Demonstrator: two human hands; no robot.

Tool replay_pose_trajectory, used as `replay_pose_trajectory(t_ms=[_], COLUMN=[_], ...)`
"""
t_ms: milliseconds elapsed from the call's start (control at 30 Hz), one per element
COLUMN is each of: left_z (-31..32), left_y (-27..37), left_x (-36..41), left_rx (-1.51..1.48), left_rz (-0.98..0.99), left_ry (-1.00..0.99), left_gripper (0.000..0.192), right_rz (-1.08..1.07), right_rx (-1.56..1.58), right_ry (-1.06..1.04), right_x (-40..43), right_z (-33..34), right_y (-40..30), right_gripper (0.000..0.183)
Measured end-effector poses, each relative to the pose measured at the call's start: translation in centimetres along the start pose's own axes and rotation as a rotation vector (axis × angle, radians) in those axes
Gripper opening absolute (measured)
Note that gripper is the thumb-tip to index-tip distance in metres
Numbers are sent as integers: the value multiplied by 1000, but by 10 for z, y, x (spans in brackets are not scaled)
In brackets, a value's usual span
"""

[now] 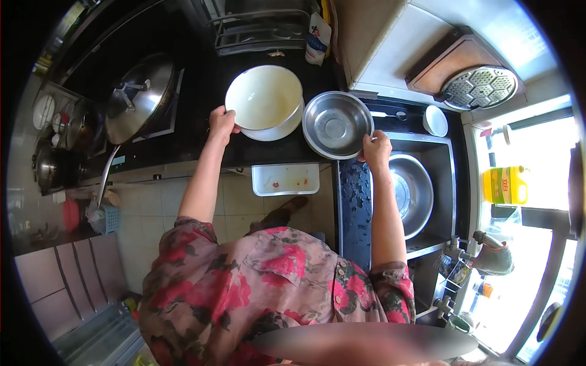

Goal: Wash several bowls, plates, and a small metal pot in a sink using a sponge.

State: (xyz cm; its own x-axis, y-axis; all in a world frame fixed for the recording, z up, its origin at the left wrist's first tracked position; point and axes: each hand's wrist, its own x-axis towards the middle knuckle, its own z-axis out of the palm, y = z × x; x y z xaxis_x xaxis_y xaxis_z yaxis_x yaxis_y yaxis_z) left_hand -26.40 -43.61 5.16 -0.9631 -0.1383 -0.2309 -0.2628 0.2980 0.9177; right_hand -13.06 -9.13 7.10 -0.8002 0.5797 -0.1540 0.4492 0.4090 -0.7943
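Observation:
My left hand (223, 123) grips the left rim of a large cream-coloured bowl (264, 97), which looks bare inside. Beneath that bowl, the edge of a white dish (274, 133) shows over the black counter. My right hand (376, 148) holds the lower right rim of a stainless steel bowl (338, 124); another vessel's rim peeks out under it. The two bowls are side by side. Behind the steel bowl, a spoon (389, 115) lies on the counter, and a small white bowl (435, 121) stands to its right.
A large steel basin (414, 196) sits in the sink (442, 183) at right. On the left, a lidded wok (142, 100) rests on the stove. Below the counter edge is a white tray (286, 188) with food scraps. A wire rack (261, 32) and a bag (317, 40) stand at the back.

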Motion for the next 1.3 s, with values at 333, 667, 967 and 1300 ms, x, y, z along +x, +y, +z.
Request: replay_pose_trajectory(t_ms=[333,667,967,1300], left_z=[-30,-55,-55,-10], left_y=[47,71,62,3], left_x=[-5,-22,-26,-1], left_rx=[-457,-468,-451,-146], left_rz=[68,126,97,36], left_ry=[-87,-44,-66,14], left_gripper=[16,19,14,14], right_rz=[-156,-168,-205,-13], right_rx=[145,207,88,375], right_ry=[90,6,-46,145], right_x=[-2,12,11,-31], right_z=[-33,-4,15,-65], right_y=[-31,-55,-43,26], right_gripper=[14,15,15,14])
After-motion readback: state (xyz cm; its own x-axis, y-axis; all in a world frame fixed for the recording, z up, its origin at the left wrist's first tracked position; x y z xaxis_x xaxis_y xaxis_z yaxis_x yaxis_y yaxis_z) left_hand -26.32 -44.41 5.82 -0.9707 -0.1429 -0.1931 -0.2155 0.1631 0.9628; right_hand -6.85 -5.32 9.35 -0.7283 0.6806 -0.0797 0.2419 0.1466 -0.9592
